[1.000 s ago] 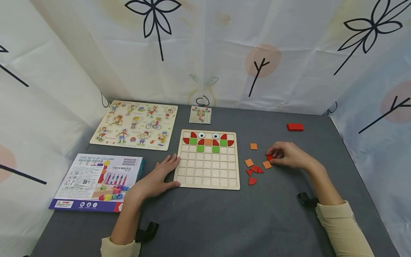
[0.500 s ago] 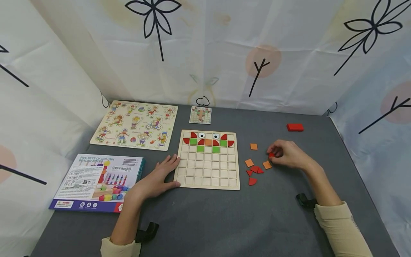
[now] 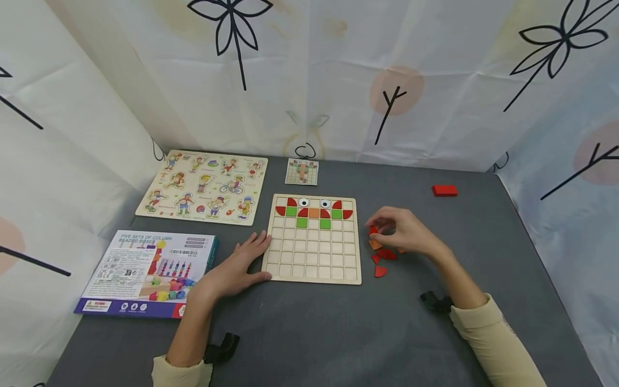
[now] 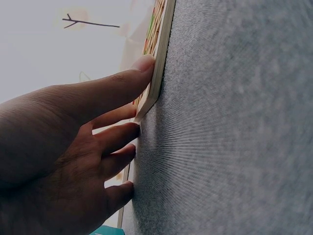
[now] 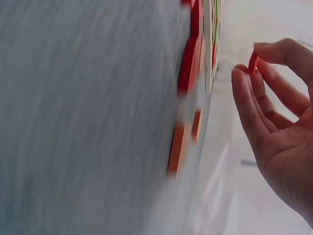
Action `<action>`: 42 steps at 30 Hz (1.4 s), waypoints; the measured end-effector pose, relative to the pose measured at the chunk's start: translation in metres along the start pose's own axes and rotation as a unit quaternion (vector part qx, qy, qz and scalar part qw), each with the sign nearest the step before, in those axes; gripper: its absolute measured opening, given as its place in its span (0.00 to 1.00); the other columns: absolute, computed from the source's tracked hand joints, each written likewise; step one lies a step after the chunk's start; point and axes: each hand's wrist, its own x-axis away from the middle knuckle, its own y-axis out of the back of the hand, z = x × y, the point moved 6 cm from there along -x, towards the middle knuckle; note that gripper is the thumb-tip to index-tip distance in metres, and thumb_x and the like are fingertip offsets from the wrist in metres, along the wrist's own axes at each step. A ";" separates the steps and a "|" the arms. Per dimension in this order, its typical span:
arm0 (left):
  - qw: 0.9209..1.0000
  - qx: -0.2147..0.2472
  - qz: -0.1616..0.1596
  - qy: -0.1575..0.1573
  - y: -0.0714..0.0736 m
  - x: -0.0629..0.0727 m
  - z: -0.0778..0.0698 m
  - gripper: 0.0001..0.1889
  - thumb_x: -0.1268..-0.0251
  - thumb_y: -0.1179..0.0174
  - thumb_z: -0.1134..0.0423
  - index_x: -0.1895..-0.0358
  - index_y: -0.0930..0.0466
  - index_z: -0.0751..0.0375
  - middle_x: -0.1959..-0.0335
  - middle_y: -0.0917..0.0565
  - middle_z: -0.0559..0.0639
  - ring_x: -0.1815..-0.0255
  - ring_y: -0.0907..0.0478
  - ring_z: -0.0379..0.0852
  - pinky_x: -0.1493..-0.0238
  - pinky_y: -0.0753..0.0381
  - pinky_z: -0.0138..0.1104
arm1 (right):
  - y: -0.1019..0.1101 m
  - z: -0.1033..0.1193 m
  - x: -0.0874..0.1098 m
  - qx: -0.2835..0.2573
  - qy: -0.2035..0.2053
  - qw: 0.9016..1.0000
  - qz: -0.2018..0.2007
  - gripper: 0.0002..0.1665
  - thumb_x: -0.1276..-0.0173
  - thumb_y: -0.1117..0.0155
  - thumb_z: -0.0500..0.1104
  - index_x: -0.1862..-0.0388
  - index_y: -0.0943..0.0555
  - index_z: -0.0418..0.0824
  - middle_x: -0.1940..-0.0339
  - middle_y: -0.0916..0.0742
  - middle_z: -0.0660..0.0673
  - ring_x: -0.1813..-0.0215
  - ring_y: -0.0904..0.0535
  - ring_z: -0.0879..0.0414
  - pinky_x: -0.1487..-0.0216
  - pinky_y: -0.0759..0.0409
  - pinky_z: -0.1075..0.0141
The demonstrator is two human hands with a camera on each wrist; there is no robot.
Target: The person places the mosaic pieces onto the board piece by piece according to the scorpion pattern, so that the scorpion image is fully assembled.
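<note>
My right hand (image 3: 405, 231) pinches a small red tile (image 5: 253, 62) between thumb and fingertips, held up off the table in the right wrist view. It hovers over the loose tiles just right of the wooden grid board (image 3: 314, 263). The board's upper rows hold red, green and orange tiles and two eye tiles; its lower squares are bare. My left hand (image 3: 237, 269) lies with fingers spread along the board's left edge, the thumb (image 4: 132, 81) touching the near corner. Below the right hand lie an orange square tile (image 3: 375, 245) and several red tiles (image 3: 380, 272).
A small pattern card (image 3: 302, 172) stands behind the board. Left of it lie a picture puzzle board (image 3: 203, 185) and a beaded-box package (image 3: 130, 269). A red block (image 3: 444, 191) sits at the back right. Patterned white cloth (image 3: 338, 80) walls the grey table.
My right hand has moved left with the red tile, from beside the right-hand orange tile toward the board. My left hand and the board have not moved.
</note>
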 end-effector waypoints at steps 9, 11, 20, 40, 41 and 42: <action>1.000 -0.024 0.002 0.015 -0.006 -0.007 0.015 0.51 0.28 0.29 0.42 0.10 0.47 0.53 0.08 0.50 0.58 0.06 0.60 0.64 0.14 0.59 0.73 | -0.031 0.016 -0.024 -0.063 -0.018 0.997 0.026 0.14 0.31 0.24 0.33 0.47 0.12 0.32 0.49 0.09 0.39 0.53 0.11 0.53 0.46 0.07 0.60; 0.999 -0.033 0.005 0.023 -0.008 -0.008 0.019 0.51 0.28 0.29 0.42 0.10 0.48 0.52 0.07 0.50 0.56 0.06 0.60 0.63 0.12 0.59 0.72 | -0.038 0.020 -0.029 -0.073 -0.017 0.997 0.032 0.14 0.31 0.24 0.33 0.47 0.12 0.32 0.49 0.09 0.38 0.53 0.10 0.52 0.47 0.08 0.62; 0.998 -0.038 0.015 0.049 -0.009 -0.010 0.023 0.52 0.29 0.27 0.47 0.10 0.49 0.53 0.07 0.53 0.52 0.05 0.63 0.58 0.10 0.61 0.67 | -0.060 0.033 -0.052 -0.006 -0.040 0.998 0.050 0.13 0.32 0.24 0.36 0.49 0.10 0.38 0.54 0.07 0.44 0.56 0.10 0.56 0.51 0.11 0.65; 0.998 -0.038 0.015 0.051 -0.009 -0.009 0.021 0.51 0.28 0.27 0.50 0.10 0.49 0.53 0.07 0.53 0.51 0.05 0.63 0.58 0.10 0.61 0.67 | -0.070 0.038 -0.074 0.036 -0.064 0.993 0.089 0.10 0.34 0.20 0.38 0.55 0.06 0.37 0.55 0.06 0.42 0.56 0.09 0.54 0.52 0.10 0.61; 0.998 -0.038 0.015 0.051 -0.009 -0.010 0.021 0.51 0.28 0.27 0.50 0.10 0.49 0.53 0.07 0.53 0.51 0.05 0.63 0.58 0.10 0.61 0.67 | -0.070 0.038 -0.074 0.035 -0.063 0.993 0.092 0.09 0.34 0.20 0.38 0.55 0.06 0.37 0.56 0.05 0.42 0.57 0.09 0.55 0.52 0.10 0.62; 0.998 -0.039 0.015 0.052 -0.009 -0.010 0.021 0.51 0.28 0.27 0.50 0.10 0.49 0.53 0.07 0.53 0.51 0.05 0.63 0.57 0.10 0.61 0.67 | -0.069 0.038 -0.073 0.033 -0.066 0.993 0.095 0.09 0.34 0.20 0.38 0.56 0.06 0.37 0.56 0.05 0.42 0.57 0.10 0.55 0.52 0.11 0.62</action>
